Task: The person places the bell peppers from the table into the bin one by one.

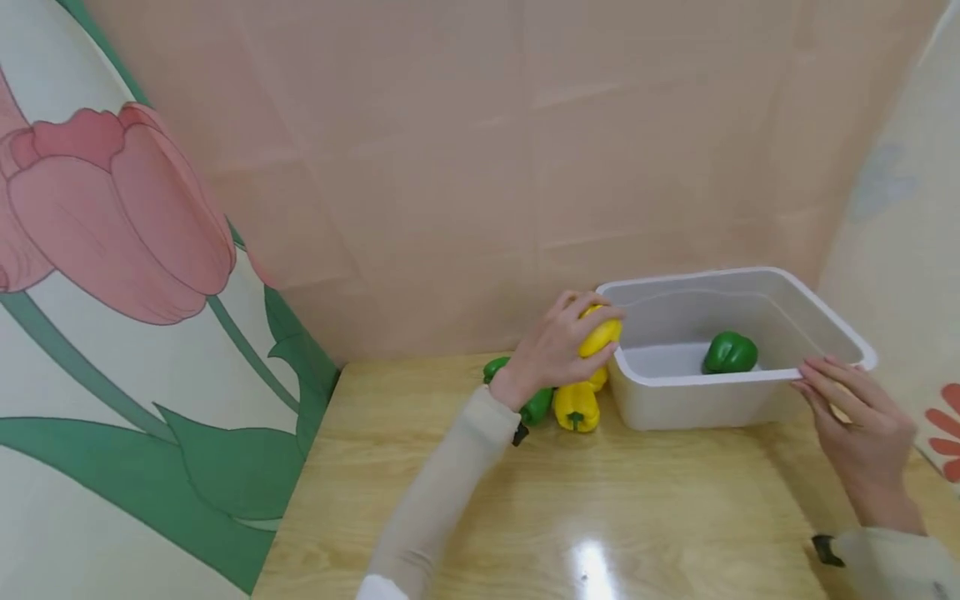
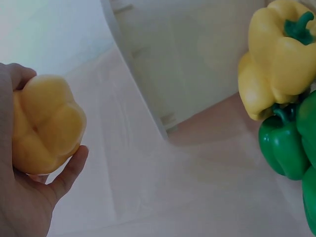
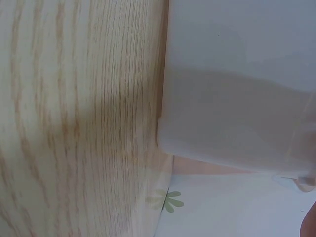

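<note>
A yellow bell pepper (image 1: 602, 332) is gripped in my left hand (image 1: 551, 342), raised beside the left rim of a white plastic bin (image 1: 705, 400). In the left wrist view the fingers and thumb wrap round this yellow bell pepper (image 2: 49, 123). My right hand (image 1: 862, 417) pinches the bin's front rim near its right corner. Inside the bin lies one green bell pepper (image 1: 731, 352). Below my left hand, other yellow bell peppers (image 1: 577, 407) and green bell peppers (image 1: 537, 407) lie on the table, partly hidden by the hand and wrist.
The bin stands on a wood-grain table (image 1: 660, 500), close to a beige-pink cloth backdrop (image 1: 420, 208). A panel with painted tulips (image 1: 127, 217) rises on the left. Another pale panel (image 1: 900, 275) with a red flower borders the right.
</note>
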### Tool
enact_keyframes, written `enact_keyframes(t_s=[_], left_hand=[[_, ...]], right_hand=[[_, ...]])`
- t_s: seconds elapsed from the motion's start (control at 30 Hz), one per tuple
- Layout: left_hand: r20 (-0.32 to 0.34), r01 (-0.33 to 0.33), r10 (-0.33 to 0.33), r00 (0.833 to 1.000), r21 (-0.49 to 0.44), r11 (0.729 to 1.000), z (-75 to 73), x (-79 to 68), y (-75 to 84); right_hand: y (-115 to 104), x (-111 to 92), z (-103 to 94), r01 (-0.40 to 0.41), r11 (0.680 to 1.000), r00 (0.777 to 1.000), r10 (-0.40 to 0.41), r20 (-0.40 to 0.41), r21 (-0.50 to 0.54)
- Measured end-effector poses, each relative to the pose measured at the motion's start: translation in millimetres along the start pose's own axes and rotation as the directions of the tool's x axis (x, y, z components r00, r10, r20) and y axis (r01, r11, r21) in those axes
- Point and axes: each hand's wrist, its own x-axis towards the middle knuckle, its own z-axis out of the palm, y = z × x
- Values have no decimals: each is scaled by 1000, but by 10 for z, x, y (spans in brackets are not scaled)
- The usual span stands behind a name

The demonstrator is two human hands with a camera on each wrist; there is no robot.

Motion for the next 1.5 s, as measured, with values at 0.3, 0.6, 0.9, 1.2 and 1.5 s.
enact_keyframes(t_s=[0.3, 0.6, 0.9, 1.2, 1.5], left_hand=[[3, -41, 41, 999, -16, 999, -176, 256, -67], [21, -32, 32, 999, 9, 999, -262, 304, -49], [35, -9, 9, 999, -25, 1000, -167, 346, 22], [81, -8, 11, 997, -38, 999, -135, 500, 83], [103, -1, 2, 995, -11, 1000, -178, 656, 71]], right_hand=[[-16, 84, 152, -54, 998, 998, 55, -38, 27], [27, 51, 200, -62, 998, 998, 62, -21, 16], [67, -51, 134, -47, 999, 999, 47, -4, -3], [11, -38, 72, -68, 997, 998, 68, -11, 21], [-95, 73, 83, -78, 997, 997, 78, -11, -11]])
